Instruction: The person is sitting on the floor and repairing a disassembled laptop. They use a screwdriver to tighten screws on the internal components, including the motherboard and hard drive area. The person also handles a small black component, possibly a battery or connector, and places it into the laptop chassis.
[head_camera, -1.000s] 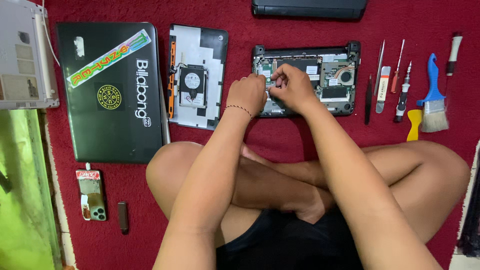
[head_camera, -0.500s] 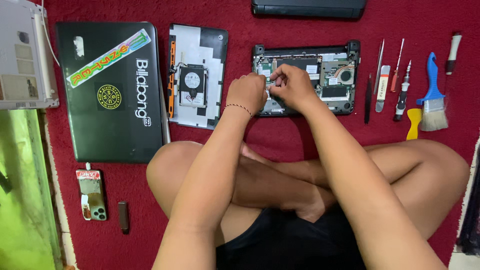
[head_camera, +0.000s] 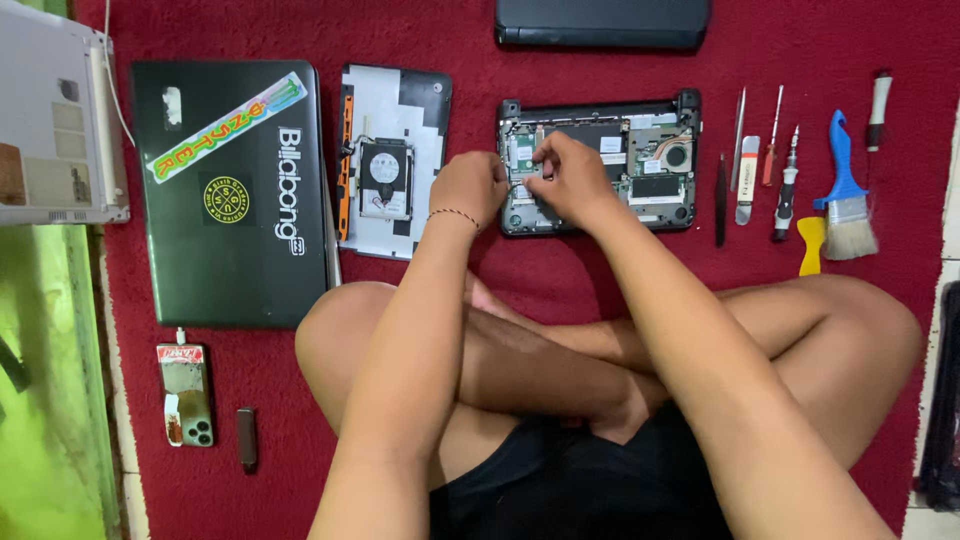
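An opened small laptop base (head_camera: 650, 165) lies on the red carpet (head_camera: 820, 50) with its circuit board, fan and copper pipe exposed. Both my hands are over its left half. My left hand (head_camera: 468, 188) sits at the base's left edge with the fingers curled under, so what they touch is hidden. My right hand (head_camera: 568, 180) has its fingertips pinched together on a small part of the board near a green module. My crossed legs are just below the base.
Left of the base lie a grey cover panel with a hard drive (head_camera: 390, 160) and a black stickered laptop lid (head_camera: 235, 190). Tweezers (head_camera: 720, 200), screwdrivers (head_camera: 785, 185), a blue brush (head_camera: 848, 200) and a yellow pry tool (head_camera: 810, 245) lie right. A phone (head_camera: 187, 395) lies lower left.
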